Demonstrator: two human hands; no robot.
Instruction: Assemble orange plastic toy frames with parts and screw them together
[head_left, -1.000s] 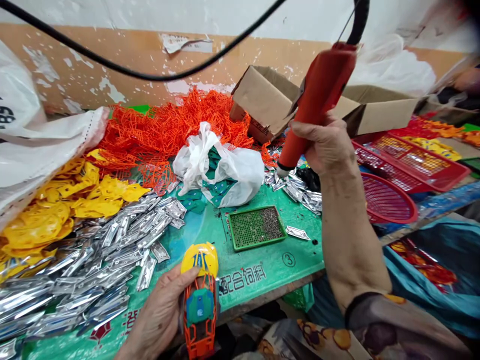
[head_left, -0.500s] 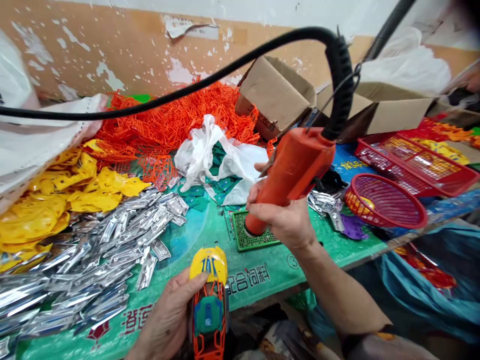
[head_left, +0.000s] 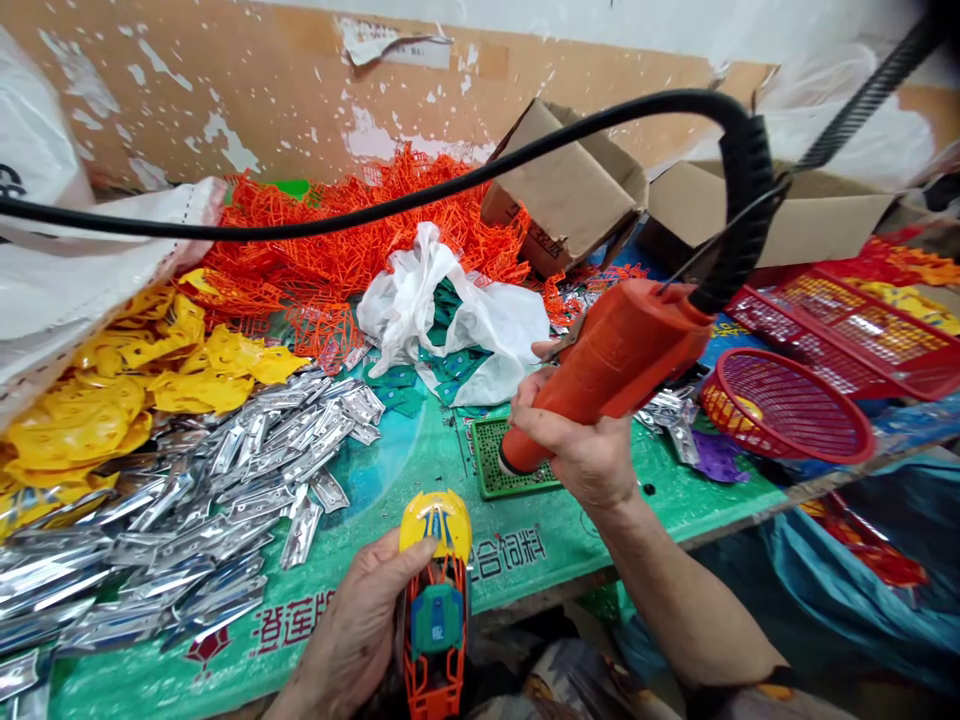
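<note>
My left hand (head_left: 356, 620) holds a toy car (head_left: 436, 620) near the table's front edge, thumb on its yellow nose; orange bars and a green part lie behind the nose. My right hand (head_left: 581, 445) is wrapped round a red electric screwdriver (head_left: 607, 360), which tilts down to the left. The tool's tip is over a small green tray (head_left: 491, 478) of dark little pieces; whether it touches them I cannot tell. A thick black cable (head_left: 739, 200) runs from the tool's top.
Silver parts (head_left: 247, 480) and yellow parts (head_left: 97, 400) are heaped left. Behind lie orange frames (head_left: 352, 225) and a white bag (head_left: 502, 320) with green pieces. Cardboard boxes (head_left: 574, 200), a red basket (head_left: 795, 410) and red trays (head_left: 840, 320) stand right.
The view has shifted slightly, so table items sit a little differently. The screwdriver and my right hand appear further right, with the tool leaning more. My left hand still holds the car.
</note>
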